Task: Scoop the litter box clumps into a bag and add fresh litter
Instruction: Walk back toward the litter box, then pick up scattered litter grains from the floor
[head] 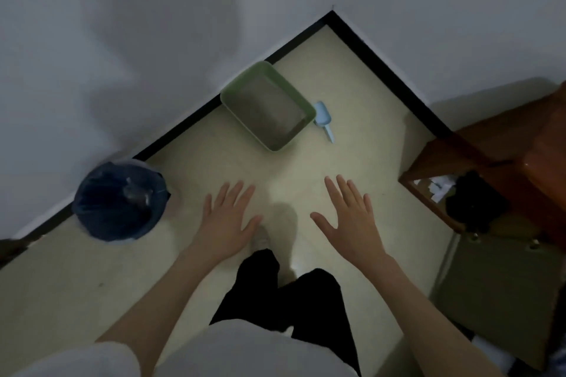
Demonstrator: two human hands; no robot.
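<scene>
Both hands spread flat over the floor, litter box waiting in the corner.
Left hand (230,217) and right hand (349,215) hover at lower centre, fingers straight and splayed, each grip loose and holding nothing. Left of them stands a blue-lined bin (119,200) against the wall. Farther up, at centre frame, the green litter box (267,105) sits by the baseboard, with a pale blue scoop (323,119) lying just beside its right edge.

Short white sleeves (101,355), bare forearms, black trousers (306,300) — pale shoe (260,239)
</scene>
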